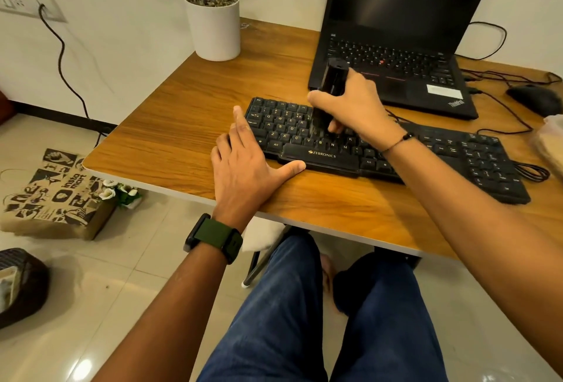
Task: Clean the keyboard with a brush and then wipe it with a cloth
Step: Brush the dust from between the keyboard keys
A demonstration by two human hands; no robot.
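Note:
A black Zebronics keyboard (451, 153) lies across the wooden desk (189, 113). My right hand (356, 107) grips a black cylindrical brush (332, 83) held upright, its lower end down on the keys in the keyboard's left-middle part. My left hand (246, 165) rests flat on the desk at the keyboard's left end, fingers straight, thumb stretched along the front edge below the space bar. A pale cloth-like thing (550, 141) shows at the right frame edge, mostly cut off.
An open black laptop (405, 46) stands behind the keyboard. A white plant pot (214, 26) sits at the desk's back left, a black mouse (536, 98) and cables at the right. A printed paper bag (51, 195) stands on the floor at left.

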